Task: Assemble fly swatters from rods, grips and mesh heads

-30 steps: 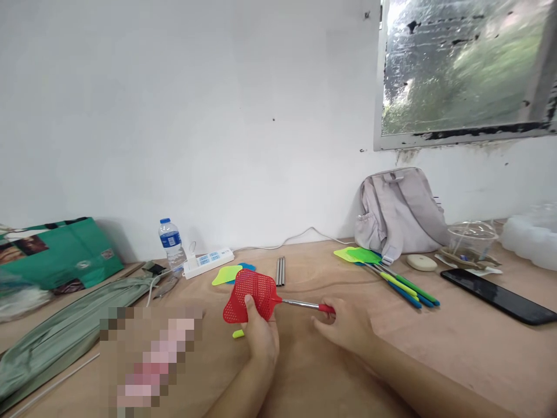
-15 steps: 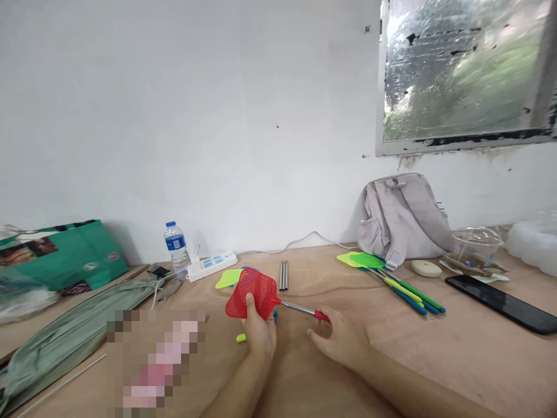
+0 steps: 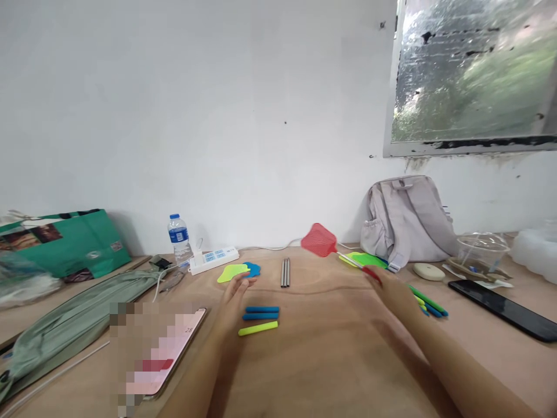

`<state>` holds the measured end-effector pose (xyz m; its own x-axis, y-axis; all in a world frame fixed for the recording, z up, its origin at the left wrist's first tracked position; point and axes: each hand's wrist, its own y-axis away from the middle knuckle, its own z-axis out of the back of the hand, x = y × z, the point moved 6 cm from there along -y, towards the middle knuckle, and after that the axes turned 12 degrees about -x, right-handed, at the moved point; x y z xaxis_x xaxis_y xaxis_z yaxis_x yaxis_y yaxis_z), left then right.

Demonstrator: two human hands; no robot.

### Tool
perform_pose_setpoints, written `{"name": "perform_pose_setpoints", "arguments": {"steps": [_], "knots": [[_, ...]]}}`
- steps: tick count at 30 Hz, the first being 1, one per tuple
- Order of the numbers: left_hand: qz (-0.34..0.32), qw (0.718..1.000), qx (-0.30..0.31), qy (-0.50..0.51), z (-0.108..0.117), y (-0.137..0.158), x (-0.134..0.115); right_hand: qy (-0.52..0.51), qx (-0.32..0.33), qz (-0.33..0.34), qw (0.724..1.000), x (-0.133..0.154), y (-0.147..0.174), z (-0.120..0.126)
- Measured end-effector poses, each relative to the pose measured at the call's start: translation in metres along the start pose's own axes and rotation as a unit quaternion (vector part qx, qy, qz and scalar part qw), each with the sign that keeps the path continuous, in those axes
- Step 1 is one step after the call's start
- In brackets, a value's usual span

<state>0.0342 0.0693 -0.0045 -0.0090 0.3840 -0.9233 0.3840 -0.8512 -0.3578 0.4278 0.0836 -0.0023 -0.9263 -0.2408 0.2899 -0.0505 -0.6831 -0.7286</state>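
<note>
My right hand [image 3: 394,293] is closed around the red handle of a fly swatter [image 3: 319,240], whose red mesh head points up and left on a thin metal shaft. Beneath that shaft lies a pile of finished swatters with yellow and green heads [image 3: 365,259]; the hand covers part of their handles. My left hand [image 3: 238,288] is empty, fingers apart, beside a loose yellow swatter head [image 3: 230,272] and a blue swatter head [image 3: 253,269]. Two blue handles [image 3: 261,313] and a yellow handle [image 3: 258,328] lie in front. Metal rods [image 3: 285,273] stand side by side farther back.
A white power strip [image 3: 214,260] and a water bottle [image 3: 178,237] are near the wall. On the left lie a phone [image 3: 174,360], a grey-green bag [image 3: 82,319] and a green bag [image 3: 91,238]. Rightward are a backpack [image 3: 407,220], a black phone [image 3: 500,309] and a plastic bowl [image 3: 483,249].
My left hand has let go of the red swatter head and moved left toward the loose heads. My right hand has carried the swatter right and away from me, over the pile.
</note>
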Motion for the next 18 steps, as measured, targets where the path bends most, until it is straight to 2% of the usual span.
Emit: {"name": "perform_pose_setpoints", "arguments": {"steps": [3,6,8,12,18], "knots": [[-0.036,0.990,-0.040,-0.133,0.008,-0.001,0.001,0.122,0.027,-0.071,0.990,-0.062,-0.003,0.008],[-0.063,0.969,-0.028,-0.237,0.006,0.004,-0.001,0.195,0.072,-0.139,0.968,-0.099,0.005,0.011],[-0.074,0.956,-0.023,-0.282,0.004,0.006,-0.003,0.201,0.086,-0.161,0.962,-0.105,0.010,0.009],[-0.091,0.939,-0.024,-0.331,0.003,0.006,-0.003,0.222,0.093,-0.164,0.957,-0.095,0.013,0.002],[-0.065,0.939,-0.041,-0.336,0.008,0.003,0.003,0.219,0.113,-0.163,0.956,-0.096,0.013,-0.004]]}}
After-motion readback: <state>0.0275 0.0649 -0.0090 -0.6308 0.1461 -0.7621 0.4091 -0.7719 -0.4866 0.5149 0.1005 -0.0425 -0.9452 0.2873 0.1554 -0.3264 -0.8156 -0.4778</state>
